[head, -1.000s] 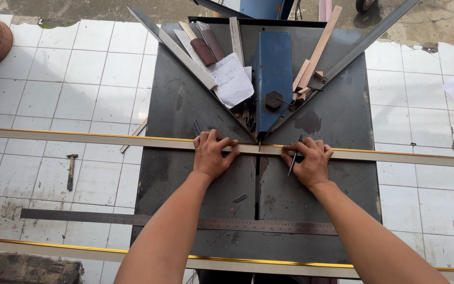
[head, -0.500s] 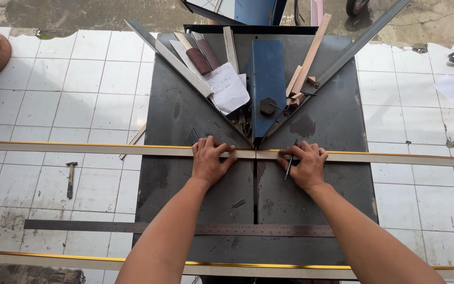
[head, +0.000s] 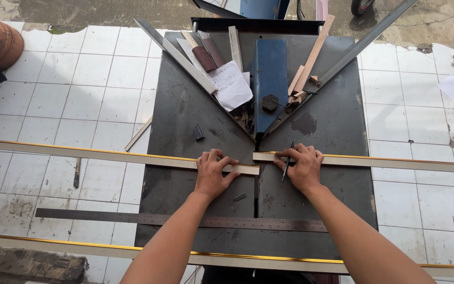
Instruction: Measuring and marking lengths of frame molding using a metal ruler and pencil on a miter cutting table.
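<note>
A long cream moulding strip with a gold edge lies across a dark metal table (head: 185,110). It now lies in two pieces that meet, slightly offset, at the table's centre slot. My left hand (head: 214,173) presses flat on the left piece (head: 95,154). My right hand (head: 301,165) presses on the right piece (head: 395,162) and holds a thin dark pencil (head: 288,160) between its fingers. A blue cutter block (head: 270,79) sits at the point of the V-shaped fence just beyond both hands.
A long steel ruler (head: 174,220) lies across the table near me. A second gold-edged strip (head: 248,259) runs along the near edge. Wood offcuts (head: 307,68) and paper (head: 232,84) lie in the V. White tile floor surrounds the table; a hammer (head: 76,172) lies at left.
The single strip now shows as two pieces with a step at the centre; the left piece has shifted slightly toward me. The view has drifted a little; both hands stay pressed down.
</note>
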